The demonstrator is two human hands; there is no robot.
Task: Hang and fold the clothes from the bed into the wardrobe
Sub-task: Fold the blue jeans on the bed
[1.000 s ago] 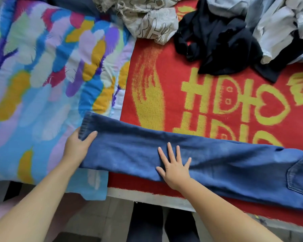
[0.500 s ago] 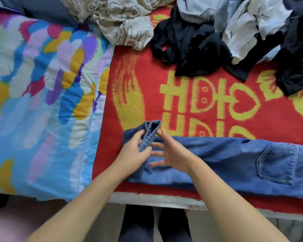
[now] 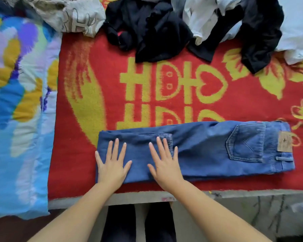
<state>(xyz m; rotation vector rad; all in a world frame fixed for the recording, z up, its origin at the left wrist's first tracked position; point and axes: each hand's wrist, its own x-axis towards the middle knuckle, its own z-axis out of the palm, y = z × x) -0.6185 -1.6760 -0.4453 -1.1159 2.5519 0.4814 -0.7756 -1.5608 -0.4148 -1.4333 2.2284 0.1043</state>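
Note:
A pair of blue jeans (image 3: 208, 147) lies along the near edge of the bed, waistband to the right, back pocket and leather patch facing up. Its leg ends are folded over on top at the left, hem near the middle. My left hand (image 3: 112, 165) presses flat on the folded left end, fingers spread. My right hand (image 3: 164, 165) lies flat beside it, fingertips on the hem. Both palms are down and hold nothing.
A red and yellow blanket (image 3: 94, 95) covers the bed. A colourful quilt (image 3: 19, 102) lies at the left. Along the far edge sit a beige printed garment (image 3: 73, 16), black clothes (image 3: 147, 30) and white clothes (image 3: 296, 30). The floor (image 3: 252, 215) is below the bed edge.
The leg ends, pinched in my left hand half a second ago, now lie folded over the jeans. Both hands have flattened onto the fold. The view shifted right.

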